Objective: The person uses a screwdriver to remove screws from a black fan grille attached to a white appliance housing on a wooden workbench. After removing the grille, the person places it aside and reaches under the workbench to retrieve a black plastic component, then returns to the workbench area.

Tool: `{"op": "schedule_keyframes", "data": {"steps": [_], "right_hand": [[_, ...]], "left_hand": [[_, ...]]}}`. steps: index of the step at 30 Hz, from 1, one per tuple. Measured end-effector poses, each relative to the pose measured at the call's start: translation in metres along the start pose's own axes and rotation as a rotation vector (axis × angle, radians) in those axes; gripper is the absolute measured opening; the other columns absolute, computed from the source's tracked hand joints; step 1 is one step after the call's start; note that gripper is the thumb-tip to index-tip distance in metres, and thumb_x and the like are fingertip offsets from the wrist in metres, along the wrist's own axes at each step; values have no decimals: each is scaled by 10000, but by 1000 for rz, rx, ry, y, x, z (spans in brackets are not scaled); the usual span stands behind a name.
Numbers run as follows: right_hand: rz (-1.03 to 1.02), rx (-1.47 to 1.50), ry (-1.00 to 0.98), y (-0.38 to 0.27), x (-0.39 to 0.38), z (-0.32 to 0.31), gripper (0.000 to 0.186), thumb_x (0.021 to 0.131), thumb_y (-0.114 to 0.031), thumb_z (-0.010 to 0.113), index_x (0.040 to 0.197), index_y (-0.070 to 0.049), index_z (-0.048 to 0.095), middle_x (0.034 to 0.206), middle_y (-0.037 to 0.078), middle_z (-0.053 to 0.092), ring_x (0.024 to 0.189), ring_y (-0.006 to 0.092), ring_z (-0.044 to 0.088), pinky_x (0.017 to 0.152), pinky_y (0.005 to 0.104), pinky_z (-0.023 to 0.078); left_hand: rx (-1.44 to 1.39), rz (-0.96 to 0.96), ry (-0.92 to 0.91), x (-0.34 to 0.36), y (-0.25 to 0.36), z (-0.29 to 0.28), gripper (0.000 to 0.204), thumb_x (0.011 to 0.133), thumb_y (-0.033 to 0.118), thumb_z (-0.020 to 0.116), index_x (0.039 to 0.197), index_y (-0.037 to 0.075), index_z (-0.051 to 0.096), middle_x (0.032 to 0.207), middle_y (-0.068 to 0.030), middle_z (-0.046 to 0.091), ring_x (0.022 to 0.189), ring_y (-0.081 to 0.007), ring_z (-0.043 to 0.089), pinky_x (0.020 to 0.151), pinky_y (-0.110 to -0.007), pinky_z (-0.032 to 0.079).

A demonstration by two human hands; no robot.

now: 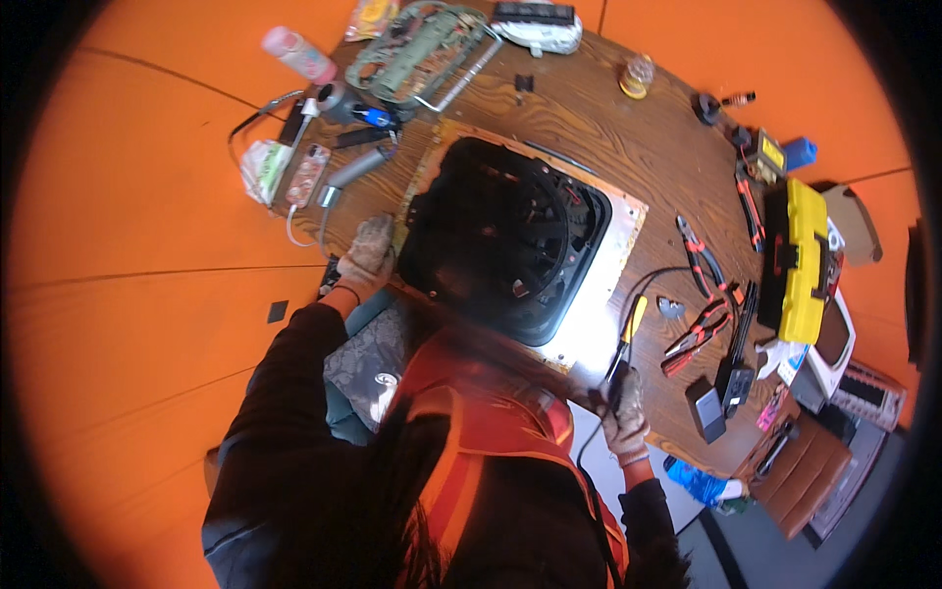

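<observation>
A black, rounded-square housing with a round ribbed opening [491,236] lies on a pale metal panel [599,294] with worn, brownish edges. My left hand [368,257], in a light work glove, grips the panel's left edge. At the panel's near right corner, my gloved right hand [625,417] is closed round a slim yellow-and-black tool [636,319] pointing away from me. A black cable loops beside the tool, and another length hangs below the hand. The tool's working end is too small to make out. My head and hair hide part of the near side.
Right of the panel lie red-handled pliers [699,339], larger cutters [699,257] and a dark box [705,410]. A yellow-and-black toolbox [795,260] stands at the table's right edge. Leftward are a phone [308,177], a grey cylindrical tool [358,172], a pink bottle [299,56] and a green case [417,59].
</observation>
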State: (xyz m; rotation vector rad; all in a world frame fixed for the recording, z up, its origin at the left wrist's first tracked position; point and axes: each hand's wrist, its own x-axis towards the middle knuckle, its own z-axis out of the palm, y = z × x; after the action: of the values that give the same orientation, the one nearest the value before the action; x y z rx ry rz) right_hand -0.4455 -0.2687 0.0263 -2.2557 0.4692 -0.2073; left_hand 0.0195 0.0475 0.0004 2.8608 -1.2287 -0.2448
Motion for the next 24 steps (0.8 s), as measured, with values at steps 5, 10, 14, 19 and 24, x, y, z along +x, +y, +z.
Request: {"op": "schedule_keyframes", "data": {"steps": [5,10,14,19,24], "right_hand": [[453,1033,334,39,-38,7,709,990,-154,503,1574,-150,100,1581,144,276,1396,290,374,1134,379,322],[760,802,787,47,-38,-7,641,978,-455,516,1529,-203,310,1401,106,531,1217,221,547,1014,392,438],[698,991,952,14,7,-72,674,949,-585,498,1466,-162,407,1206,115,641,1061,225,633,907,363,513],[771,1453,367,-24,105,-59,919,879,-755,428,1483,-66,353,1352,159,541,1231,276,530,1045,452,419],[892,1166,-50,-13,139,20,782,915,-557,534,1466,-42,328,1396,122,489,1229,254,531,973,348,471]], "left_hand": [[-178,41,-182,4,-3,-37,627,920,262,527,1467,9,354,1472,-222,416,1388,-364,368,1144,-399,302],[-571,-381,-464,7,-28,-43,587,977,369,477,1474,77,365,1420,-179,504,1338,-243,462,1119,-322,329],[-1355,-641,-258,10,-27,-47,589,996,393,492,1451,29,408,1457,-121,486,1378,-198,407,1148,-314,293],[-1003,-831,-192,9,8,-58,723,952,572,486,1442,42,444,1482,-130,459,1393,-271,389,1148,-343,280],[-774,-637,-333,7,36,-68,832,935,682,325,1441,29,427,1478,-206,428,1387,-354,375,1122,-379,294]]}}
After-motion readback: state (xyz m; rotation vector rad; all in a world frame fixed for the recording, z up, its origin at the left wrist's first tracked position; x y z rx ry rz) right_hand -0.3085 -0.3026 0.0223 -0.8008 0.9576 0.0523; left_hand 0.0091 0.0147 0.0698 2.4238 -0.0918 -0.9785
